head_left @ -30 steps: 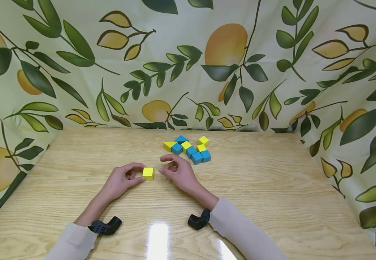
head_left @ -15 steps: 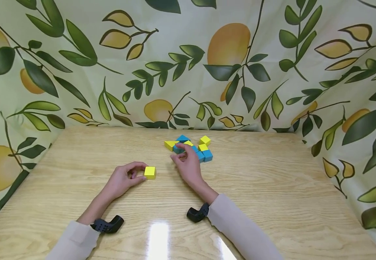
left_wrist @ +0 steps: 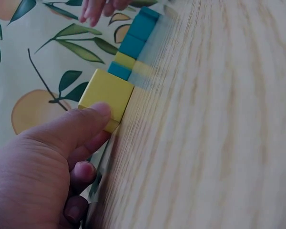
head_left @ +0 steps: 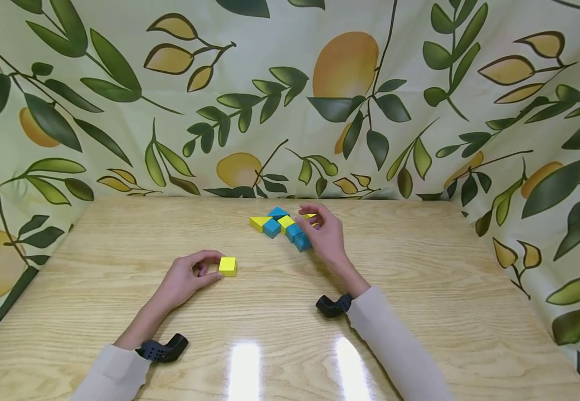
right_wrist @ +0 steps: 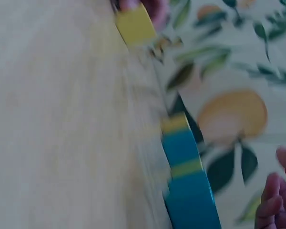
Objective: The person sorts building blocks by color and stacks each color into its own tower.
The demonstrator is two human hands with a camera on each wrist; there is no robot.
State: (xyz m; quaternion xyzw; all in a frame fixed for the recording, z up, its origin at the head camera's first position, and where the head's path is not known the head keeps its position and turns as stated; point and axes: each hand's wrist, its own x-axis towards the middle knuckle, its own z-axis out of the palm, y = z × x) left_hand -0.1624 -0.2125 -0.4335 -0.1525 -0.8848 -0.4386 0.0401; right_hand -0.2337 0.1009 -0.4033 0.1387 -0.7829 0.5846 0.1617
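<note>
One yellow cube (head_left: 227,267) is held by the left hand (head_left: 183,277), fingers clamped (probably to steady it); the right hand (head_left: 327,233), fingers apart, hovers near blue cubes (head_left: 294,233)

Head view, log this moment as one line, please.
left hand: pinches yellow cube | right hand: near blue and yellow blocks, nothing visibly held

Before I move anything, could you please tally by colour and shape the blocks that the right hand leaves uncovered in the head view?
Blue triangular block: 1
Blue cubes: 3
Yellow triangular block: 1
Yellow cubes: 2
Total: 7
Yellow also shows behind the right hand, but I cannot tell how many blocks.
</note>
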